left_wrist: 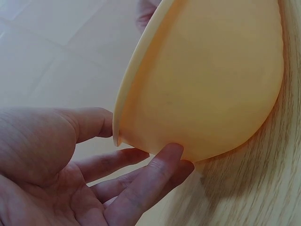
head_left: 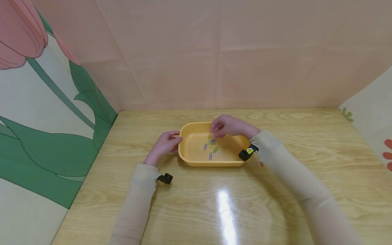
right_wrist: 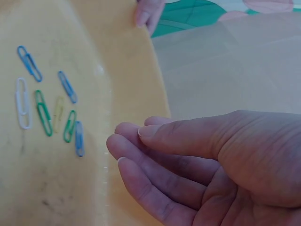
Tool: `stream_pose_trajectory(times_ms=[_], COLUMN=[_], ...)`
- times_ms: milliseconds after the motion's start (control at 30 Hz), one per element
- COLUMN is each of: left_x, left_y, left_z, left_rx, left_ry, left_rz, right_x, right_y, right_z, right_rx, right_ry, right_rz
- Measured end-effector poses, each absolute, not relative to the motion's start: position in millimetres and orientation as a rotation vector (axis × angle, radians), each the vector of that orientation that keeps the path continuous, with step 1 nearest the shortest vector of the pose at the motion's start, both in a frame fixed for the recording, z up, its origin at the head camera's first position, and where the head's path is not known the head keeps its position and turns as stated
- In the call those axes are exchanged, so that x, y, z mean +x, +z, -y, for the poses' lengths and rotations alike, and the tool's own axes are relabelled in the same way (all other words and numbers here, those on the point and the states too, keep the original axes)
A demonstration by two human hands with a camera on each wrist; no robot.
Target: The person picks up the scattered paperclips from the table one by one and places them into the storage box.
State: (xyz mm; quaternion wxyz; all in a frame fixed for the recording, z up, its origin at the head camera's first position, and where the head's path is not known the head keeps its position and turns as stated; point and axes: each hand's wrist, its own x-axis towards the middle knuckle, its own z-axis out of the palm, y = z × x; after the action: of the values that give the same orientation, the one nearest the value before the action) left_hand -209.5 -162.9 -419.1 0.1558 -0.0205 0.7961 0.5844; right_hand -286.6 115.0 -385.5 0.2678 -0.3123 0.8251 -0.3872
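A yellow oblong plastic tray (head_left: 214, 164) stands on the wooden table. My left hand (head_left: 166, 142) holds its left end, with the thumb at the rim and the fingers against the outer wall (left_wrist: 221, 80). Several paper clips lie on the tray floor, among them a white clip (right_wrist: 22, 103), a green clip (right_wrist: 43, 113), a faint yellow clip (right_wrist: 58, 114) and a blue clip (right_wrist: 29, 63). Over the far side of the tray hovers my right hand (head_left: 226, 126), fingers loosely bent and thumb close to the index finger. No clip shows between those fingertips (right_wrist: 148, 133).
Red paper clips (head_left: 260, 164) lie on the table (head_left: 190, 204) outside the tray's right front corner, partly behind the right sleeve (head_left: 288, 166). A pink cloth wall (head_left: 214, 68) rises behind the table, and a flower-printed panel (head_left: 61, 146) stands at the left.
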Motion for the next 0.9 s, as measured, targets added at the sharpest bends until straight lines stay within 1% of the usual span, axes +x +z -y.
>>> stream_pose_trajectory(times_ms=[367,900], left_x=[-209.5,-205.9], left_y=[-419.5,-416.3], left_z=[162.6,164.7], left_rx=[-0.064,-0.054], left_ry=[1.674,1.674], left_rz=[-2.278,-2.296], right_x=[-285.1,-270.7], right_y=[-360.3,-320.8], right_z=[-132.5,-166.4], right_rx=[-0.855,-0.902], right_ry=[-1.073,-1.195], right_rz=[-2.254,-2.330])
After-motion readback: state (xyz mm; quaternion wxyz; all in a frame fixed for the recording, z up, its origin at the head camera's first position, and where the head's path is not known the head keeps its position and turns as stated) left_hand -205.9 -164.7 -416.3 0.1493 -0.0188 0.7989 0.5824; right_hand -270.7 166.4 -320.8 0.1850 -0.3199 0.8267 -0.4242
